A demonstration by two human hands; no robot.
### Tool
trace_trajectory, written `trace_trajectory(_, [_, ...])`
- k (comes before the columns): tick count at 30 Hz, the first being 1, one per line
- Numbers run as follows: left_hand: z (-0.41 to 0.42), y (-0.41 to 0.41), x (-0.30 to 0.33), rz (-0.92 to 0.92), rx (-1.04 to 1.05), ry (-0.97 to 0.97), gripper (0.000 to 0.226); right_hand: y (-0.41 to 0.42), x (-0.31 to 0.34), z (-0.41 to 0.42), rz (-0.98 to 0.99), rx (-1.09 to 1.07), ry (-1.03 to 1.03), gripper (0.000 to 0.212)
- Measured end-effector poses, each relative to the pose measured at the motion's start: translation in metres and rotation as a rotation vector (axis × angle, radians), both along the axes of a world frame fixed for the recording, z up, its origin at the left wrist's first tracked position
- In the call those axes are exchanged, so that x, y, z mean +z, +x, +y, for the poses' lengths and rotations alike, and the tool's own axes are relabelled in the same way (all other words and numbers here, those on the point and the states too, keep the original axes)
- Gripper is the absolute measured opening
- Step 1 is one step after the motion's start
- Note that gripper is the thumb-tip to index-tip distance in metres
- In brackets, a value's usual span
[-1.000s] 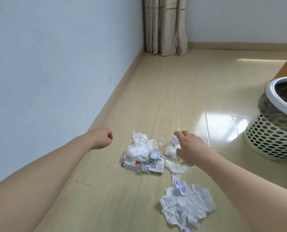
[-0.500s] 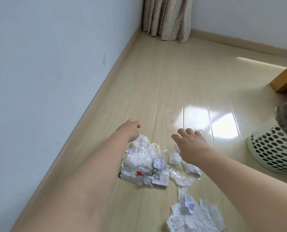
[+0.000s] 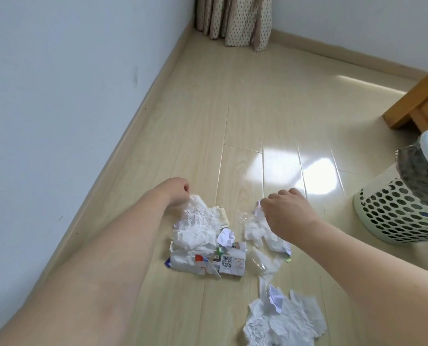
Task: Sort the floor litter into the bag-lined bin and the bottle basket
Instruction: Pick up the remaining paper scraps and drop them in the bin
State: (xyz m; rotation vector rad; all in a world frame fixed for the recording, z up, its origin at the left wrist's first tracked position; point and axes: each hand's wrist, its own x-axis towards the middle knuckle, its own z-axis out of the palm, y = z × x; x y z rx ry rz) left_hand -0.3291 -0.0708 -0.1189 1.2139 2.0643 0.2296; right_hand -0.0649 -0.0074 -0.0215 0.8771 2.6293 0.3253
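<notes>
- Left hand (image 3: 176, 194): fingers curled, pinching the top edge of a crumpled white tissue wad (image 3: 196, 221) at the far side of the left litter heap.
- Right hand (image 3: 286, 213): fingers curled down onto a small crumpled white paper scrap (image 3: 259, 211) and the white tissue lying with crinkled clear plastic film (image 3: 254, 229) beneath it; appears to grip the scrap, though the palm hides the contact.
- Left heap also holds a white printed card with a QR code (image 3: 231, 263), a small balled white paper (image 3: 225, 238) and bits of coloured wrapper.
- A third cluster, flat torn white tissue sheets (image 3: 282, 323), lies nearest the camera, untouched.
- All litter rests on the pale wood-look floor (image 3: 232, 121), near the blue-grey wall (image 3: 58, 71).
- White perforated plastic bin with a dark bag liner (image 3: 397, 211) stands to the right, apart from the litter, partly cut off by the frame edge. No bottle basket or bottle in view.
- Judgement: step in hand is gathering paper waste for the lined bin.
- To do it well: close each hand over a full bunch, not a corner, since tissue tears and sheds scraps; scoop the film together with its tissue so it doesn't slip free.
- Lift low and carry straight over the rim before releasing.
- Risk: light pieces drift when dropped from height.
</notes>
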Motion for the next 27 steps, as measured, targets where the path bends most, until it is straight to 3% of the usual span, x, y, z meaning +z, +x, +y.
trace_trajectory(8, [-0.016, 0.013, 0.076, -0.632, 0.218, -0.009, 0.009, 0.013, 0.046, -0.017, 0.225, -0.163, -0.010, 0.010])
trace_trajectory(10, [-0.022, 0.020, 0.096, -0.700, 0.234, 0.013, 0.009, 0.018, 0.058, -0.024, 0.277, -0.197, -0.003, 0.012])
trace_trajectory(15, [-0.026, 0.044, 0.153, -0.594, 0.055, 0.042, 0.023, 0.045, 0.102, -0.031, 0.533, -0.321, 0.000, 0.014])
trace_trajectory(21, [-0.037, 0.096, 0.192, -0.371, -0.200, 0.023, 0.013, 0.098, 0.140, -0.035, 0.717, -0.393, 0.009, 0.017])
trace_trajectory(24, [-0.039, 0.123, 0.206, -0.334, -0.197, 0.062, 0.021, 0.128, 0.147, -0.039, 0.782, -0.419, 0.001, 0.015])
trace_trajectory(27, [-0.039, 0.159, 0.222, -0.299, -0.156, 0.093, 0.014, 0.167, 0.149, -0.034, 0.861, -0.459, -0.042, 0.015])
